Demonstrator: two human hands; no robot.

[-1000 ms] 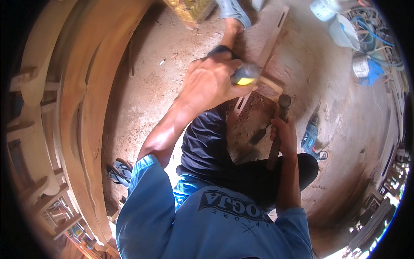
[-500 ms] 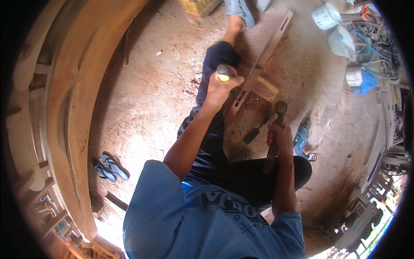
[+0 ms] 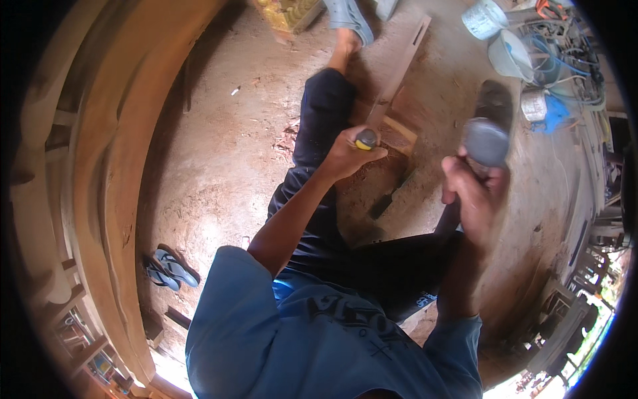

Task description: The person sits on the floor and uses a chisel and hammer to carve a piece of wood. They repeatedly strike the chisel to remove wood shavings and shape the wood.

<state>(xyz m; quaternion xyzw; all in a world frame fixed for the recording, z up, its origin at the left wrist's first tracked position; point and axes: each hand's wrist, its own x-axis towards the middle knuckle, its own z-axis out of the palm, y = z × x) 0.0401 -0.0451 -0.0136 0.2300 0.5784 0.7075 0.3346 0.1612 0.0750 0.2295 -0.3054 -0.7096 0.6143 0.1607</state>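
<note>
My left hand [image 3: 342, 156] is wrapped round a black-and-yellow handled tool [image 3: 366, 139], probably a chisel, over a slotted wooden board [image 3: 399, 74]. Its lower end is hidden. The board lies across a short wood block [image 3: 400, 135], alongside my outstretched trousered leg [image 3: 322, 113]. At the right my right hand [image 3: 475, 189] grips a hammer, its dark head [image 3: 486, 141] held up close to the camera and blurred by motion. A dark, narrow tool [image 3: 384, 201] lies on the floor between my hands, too shadowed to name.
A large curved timber [image 3: 116, 199] runs along the left, with sandals [image 3: 174, 266] beside it. Pale buckets [image 3: 505, 56] and tangled hoses [image 3: 558, 63] crowd the upper right. A yellowish block [image 3: 286, 14] sits near my clog-wearing foot [image 3: 349, 46]; stacked wood [image 3: 558, 312] lines the right.
My left hand, first high and near the camera, has dropped onto the board with the handled tool. My right hand has lifted the hammer up and rightward, toward the camera.
</note>
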